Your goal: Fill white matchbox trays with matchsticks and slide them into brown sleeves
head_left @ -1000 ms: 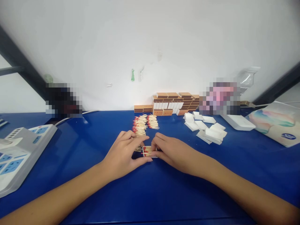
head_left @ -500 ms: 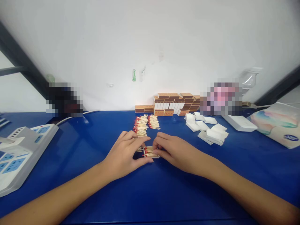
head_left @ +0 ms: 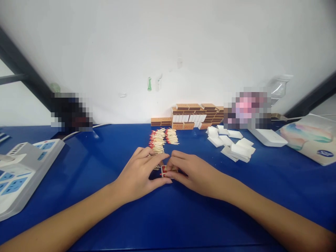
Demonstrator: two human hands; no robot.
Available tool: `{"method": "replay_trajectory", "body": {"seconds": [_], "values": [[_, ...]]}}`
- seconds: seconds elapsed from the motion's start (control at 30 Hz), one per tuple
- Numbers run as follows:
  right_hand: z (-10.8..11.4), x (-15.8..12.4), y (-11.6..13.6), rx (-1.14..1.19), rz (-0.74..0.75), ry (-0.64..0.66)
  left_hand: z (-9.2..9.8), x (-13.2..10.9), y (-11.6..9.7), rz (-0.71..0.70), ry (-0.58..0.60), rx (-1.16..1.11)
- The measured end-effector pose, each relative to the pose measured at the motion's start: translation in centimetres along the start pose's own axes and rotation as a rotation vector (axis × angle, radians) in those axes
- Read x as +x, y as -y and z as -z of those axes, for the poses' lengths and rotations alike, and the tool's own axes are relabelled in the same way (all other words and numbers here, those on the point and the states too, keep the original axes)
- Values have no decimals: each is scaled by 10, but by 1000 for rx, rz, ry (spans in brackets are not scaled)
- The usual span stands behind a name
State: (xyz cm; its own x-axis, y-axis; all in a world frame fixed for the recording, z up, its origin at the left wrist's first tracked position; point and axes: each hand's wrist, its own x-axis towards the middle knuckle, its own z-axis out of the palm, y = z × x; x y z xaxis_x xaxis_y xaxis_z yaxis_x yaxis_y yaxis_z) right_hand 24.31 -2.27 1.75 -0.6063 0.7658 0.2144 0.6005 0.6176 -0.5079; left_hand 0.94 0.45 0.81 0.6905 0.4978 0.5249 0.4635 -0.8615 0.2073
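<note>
A small white matchbox tray (head_left: 166, 171) filled with red-tipped matches lies on the blue table (head_left: 168, 217) between my two hands. My left hand (head_left: 140, 173) curls around its left end, thumb and fingers pinching it. From the right, my right hand (head_left: 187, 170) covers most of the tray, with its fingers pressed on the matches. Just beyond the hands lies a pile of loose matches (head_left: 160, 140).
Stacked brown matchbox sleeves (head_left: 195, 115) stand against the wall. Several empty white trays (head_left: 232, 145) lie at right, beside a white flat box (head_left: 267, 137) and a tissue pack (head_left: 308, 138). A grey power strip (head_left: 18, 171) sits at the left edge.
My right hand has slid left over the tray, hiding more of the matches. The left hand has barely moved.
</note>
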Motion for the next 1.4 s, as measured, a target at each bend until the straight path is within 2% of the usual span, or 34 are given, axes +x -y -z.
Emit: {"method": "replay_trajectory", "body": {"seconds": [0.27, 0.5, 0.73, 1.03, 1.13, 1.27, 1.4], "values": [[3, 0, 0, -91, 37, -7, 1, -1, -1, 16, -2, 27], [5, 1, 3, -159, 3, 54, 1, 0, 0, 24, 3, 29], [7, 0, 2, -222, 6, 57, 1, -1, -1, 24, 1, 34], [7, -1, 2, -192, -23, 92, 1, -1, -1, 45, 8, 28], [12, 0, -4, -111, -14, 16, 1, -1, -1, 45, 0, 23], [22, 6, -34, -128, -101, -236, 1, -1, -1, 49, -7, 12], [21, 17, -66, -144, -177, -264, 1, -1, -1, 59, 10, -8]]}}
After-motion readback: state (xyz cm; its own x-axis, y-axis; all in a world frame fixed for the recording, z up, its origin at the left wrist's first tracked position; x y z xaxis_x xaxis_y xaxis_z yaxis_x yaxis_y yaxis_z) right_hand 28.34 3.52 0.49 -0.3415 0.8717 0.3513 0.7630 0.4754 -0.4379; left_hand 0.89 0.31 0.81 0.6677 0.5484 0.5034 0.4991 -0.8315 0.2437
